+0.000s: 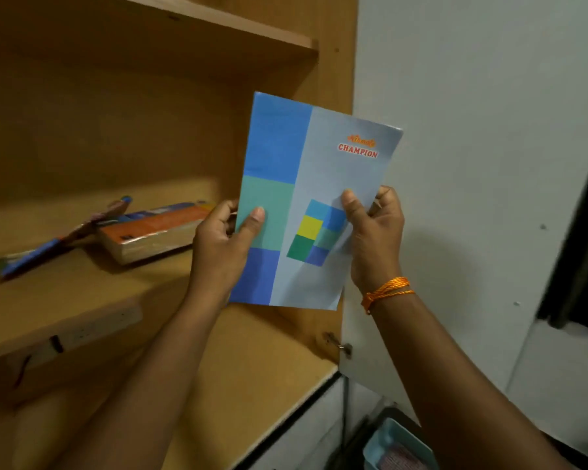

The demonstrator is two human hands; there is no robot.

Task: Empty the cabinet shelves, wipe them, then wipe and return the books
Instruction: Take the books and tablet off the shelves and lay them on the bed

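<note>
1. At left of the frame, a thin book [62, 239] and a thick book [157, 228] are lying on the middle shelf [82, 293].
2. At centre, the left hand [223, 245] and right hand [374, 232] are pinching a blue notebook [306, 184] upright, fingers closed on its edges.
3. Judging by this, returning is under way; next, laying it beside the others.

Bare forearms; an orange thread bracelet [386, 291] circles the right wrist.
</note>
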